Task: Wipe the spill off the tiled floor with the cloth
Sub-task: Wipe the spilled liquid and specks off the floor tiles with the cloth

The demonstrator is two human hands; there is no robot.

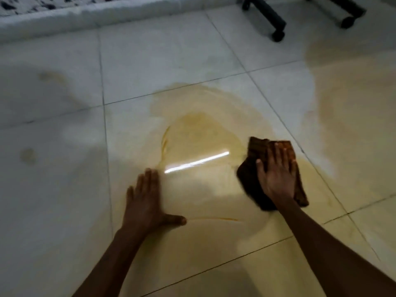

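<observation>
Head view: the right hand [276, 174] lies flat with fingers spread on the brown cloth [252, 179], pressing it on the tiled floor [64, 189] at the right edge of the yellowish spill [199, 125]. The left hand [145, 200] – fingers straight, thumb out – rests flat on the floor, near left of the spill.

A thin, yellowish-brown liquid spill [199, 129] is spreading across the pale glossy tiled floor [162, 54] in the middle of the frame, its darker edges curving at centre and lower centre, with a bright streak of light reflecting off it. A crumpled dark brown cloth [256, 151] is lying flat at the spill's right edge, right of centre, pressed to the tile and partly covered from above. Fainter yellowish staining is showing at upper right.
</observation>
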